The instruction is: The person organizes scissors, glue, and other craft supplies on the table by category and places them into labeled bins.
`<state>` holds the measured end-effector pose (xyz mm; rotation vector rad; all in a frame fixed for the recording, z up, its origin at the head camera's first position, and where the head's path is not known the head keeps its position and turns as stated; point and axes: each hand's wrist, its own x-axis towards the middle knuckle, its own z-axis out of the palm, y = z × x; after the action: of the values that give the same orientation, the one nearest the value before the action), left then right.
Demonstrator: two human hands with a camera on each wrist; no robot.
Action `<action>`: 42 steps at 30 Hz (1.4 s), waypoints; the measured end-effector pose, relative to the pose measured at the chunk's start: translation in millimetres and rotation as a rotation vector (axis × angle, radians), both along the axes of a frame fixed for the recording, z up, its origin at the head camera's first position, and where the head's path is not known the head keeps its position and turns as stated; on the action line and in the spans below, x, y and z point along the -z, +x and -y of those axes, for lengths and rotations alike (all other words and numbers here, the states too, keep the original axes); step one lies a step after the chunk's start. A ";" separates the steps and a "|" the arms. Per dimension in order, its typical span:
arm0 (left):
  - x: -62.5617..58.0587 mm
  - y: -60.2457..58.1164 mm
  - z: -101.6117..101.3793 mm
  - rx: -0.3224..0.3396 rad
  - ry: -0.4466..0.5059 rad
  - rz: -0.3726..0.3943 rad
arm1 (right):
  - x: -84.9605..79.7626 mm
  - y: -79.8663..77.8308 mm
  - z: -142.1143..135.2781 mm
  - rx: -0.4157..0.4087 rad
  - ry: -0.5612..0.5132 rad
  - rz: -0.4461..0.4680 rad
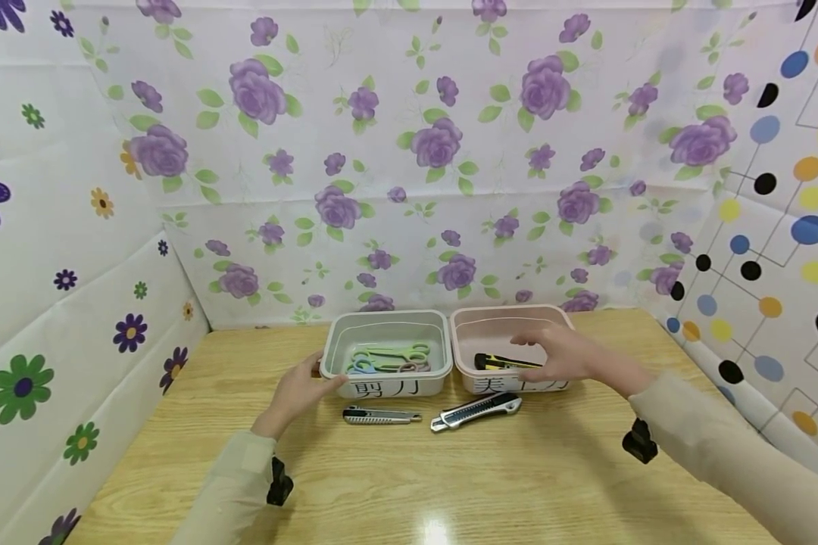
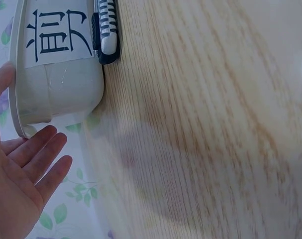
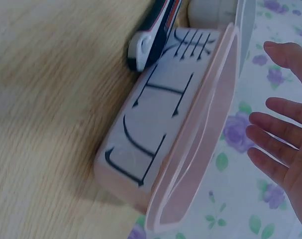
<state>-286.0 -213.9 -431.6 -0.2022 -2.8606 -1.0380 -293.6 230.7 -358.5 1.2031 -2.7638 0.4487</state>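
My left hand (image 1: pixel 301 390) is at the front left corner of a pale grey bin (image 1: pixel 379 319), its thumb touching the rim and its other fingers loosely extended beside the wall. Inside lie several scissors (image 1: pixel 388 354), some with green handles. Over the front of the pink bin (image 1: pixel 463 322) hovers my right hand (image 1: pixel 564 353), fingers spread and holding nothing. A black and yellow utility knife (image 1: pixel 494 362) lies in that bin, partly hidden by the hand. Two more utility knives are on the table: a slim silver one (image 1: pixel 382 415) before the grey bin, a larger one (image 1: pixel 476 411) before the pink bin.
Both bins stand side by side at the back of the wooden table (image 1: pixel 409 477). Each has a white label with black characters on its front. Flowered cloth (image 1: pixel 395 250) hangs behind them, and patterned cloths line the left and right sides.
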 end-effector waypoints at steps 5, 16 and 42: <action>1.2 0.3 1.1 -0.004 0.002 0.007 | 7.1 10.3 11.1 -0.063 -0.029 -0.068; 2.4 -1.0 0.8 -0.011 0.008 0.005 | 25.1 40.5 37.7 -0.096 0.049 0.030; 0.6 0.4 1.1 0.006 0.006 -0.021 | 100.3 28.0 48.4 0.006 0.020 -0.032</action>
<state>-285.6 -214.9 -432.2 -0.2207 -2.8395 -1.0393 -265.6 182.3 -458.8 1.1945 -2.7507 0.3992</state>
